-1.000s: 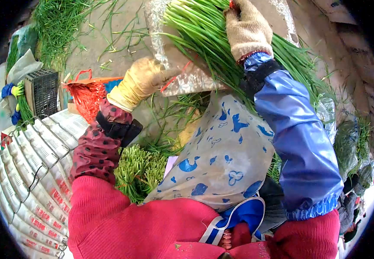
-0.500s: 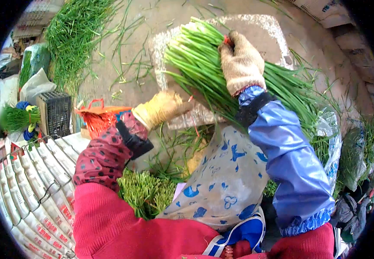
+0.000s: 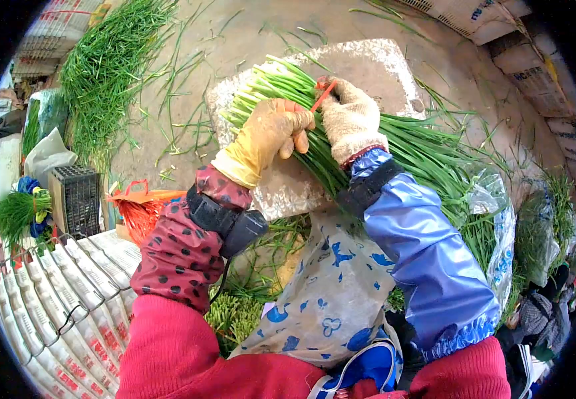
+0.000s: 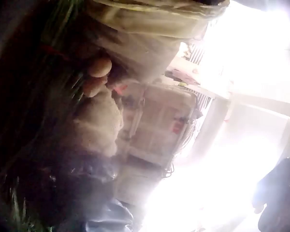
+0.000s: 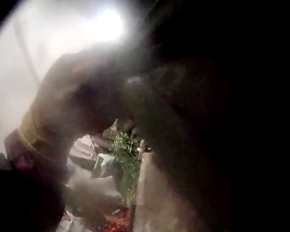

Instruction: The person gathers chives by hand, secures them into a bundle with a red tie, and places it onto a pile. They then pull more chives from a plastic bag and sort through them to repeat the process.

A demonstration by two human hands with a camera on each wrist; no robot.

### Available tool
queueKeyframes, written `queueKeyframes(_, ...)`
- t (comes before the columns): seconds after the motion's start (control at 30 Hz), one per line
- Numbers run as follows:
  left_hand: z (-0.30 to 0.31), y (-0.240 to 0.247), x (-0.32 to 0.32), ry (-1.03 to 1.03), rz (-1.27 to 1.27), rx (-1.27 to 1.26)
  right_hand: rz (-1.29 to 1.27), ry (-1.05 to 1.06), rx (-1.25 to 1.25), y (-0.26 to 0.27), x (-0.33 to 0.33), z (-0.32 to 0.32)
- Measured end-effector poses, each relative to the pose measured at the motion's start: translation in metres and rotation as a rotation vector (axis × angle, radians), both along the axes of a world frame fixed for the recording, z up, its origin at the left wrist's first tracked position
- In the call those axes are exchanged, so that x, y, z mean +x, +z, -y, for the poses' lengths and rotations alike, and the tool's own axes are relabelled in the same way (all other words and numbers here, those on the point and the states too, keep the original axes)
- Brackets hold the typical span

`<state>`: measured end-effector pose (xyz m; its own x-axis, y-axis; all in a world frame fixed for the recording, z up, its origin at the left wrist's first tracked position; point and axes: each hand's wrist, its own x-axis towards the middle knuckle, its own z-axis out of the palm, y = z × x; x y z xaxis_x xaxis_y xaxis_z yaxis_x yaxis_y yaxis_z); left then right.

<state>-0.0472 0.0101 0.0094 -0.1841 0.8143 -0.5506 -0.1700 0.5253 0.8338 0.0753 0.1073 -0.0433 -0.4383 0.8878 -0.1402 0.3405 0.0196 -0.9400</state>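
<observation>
A bundle of long green stalks [image 3: 421, 149] lies across a pale, worn board [image 3: 384, 56], its light ends at the upper left. The right hand [image 3: 351, 120], in a beige knit glove, grips the bundle near a red tie [image 3: 325, 94]. Close beside it, the left hand [image 3: 271, 136] has curled fingers pinching the red strip, over the pale ends; its yellow glove leaves fingertips bare. In the left wrist view the beige glove [image 4: 99, 123] shows beside bare fingertips [image 4: 100, 67]. The right wrist view is mostly dark, with the left hand [image 5: 82, 92] dimly visible.
Loose greens [image 3: 105, 73] lie at the upper left. Red strips [image 3: 142, 216] and a black crate [image 3: 75, 199] stand at the left, above stacked white sacking [image 3: 68, 306]. Plastic-wrapped greens [image 3: 537, 233] are at the right. Another person's gloved hands hold greens at far left.
The left hand has moved up and right to the bundle, bringing the red strip to the tie beside the right hand. The right hand has kept its grip while the head view shifted.
</observation>
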Motion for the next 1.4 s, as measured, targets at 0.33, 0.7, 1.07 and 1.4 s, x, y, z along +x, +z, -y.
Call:
queueKeyframes(0.33, 0.003, -0.004, 0.002, 0.102, 0.083, 0.01, 0.056, -0.035, -0.052, 0.008, 0.003, -0.006)
queueKeyframes(0.7, -0.006, 0.004, 0.006, 0.076, -0.047, -0.029, -0.127, 0.245, 0.185, 0.007, 0.02, 0.0)
queueKeyframes(1.07, -0.017, 0.005, 0.006, -0.039, -0.195, -0.111, -0.064, 0.182, -0.204, 0.019, 0.014, -0.01)
queueKeyframes(1.4, -0.026, -0.025, -0.01, -0.158, -0.289, 0.653, -0.056, 0.076, 0.21, 0.047, 0.0, -0.01)
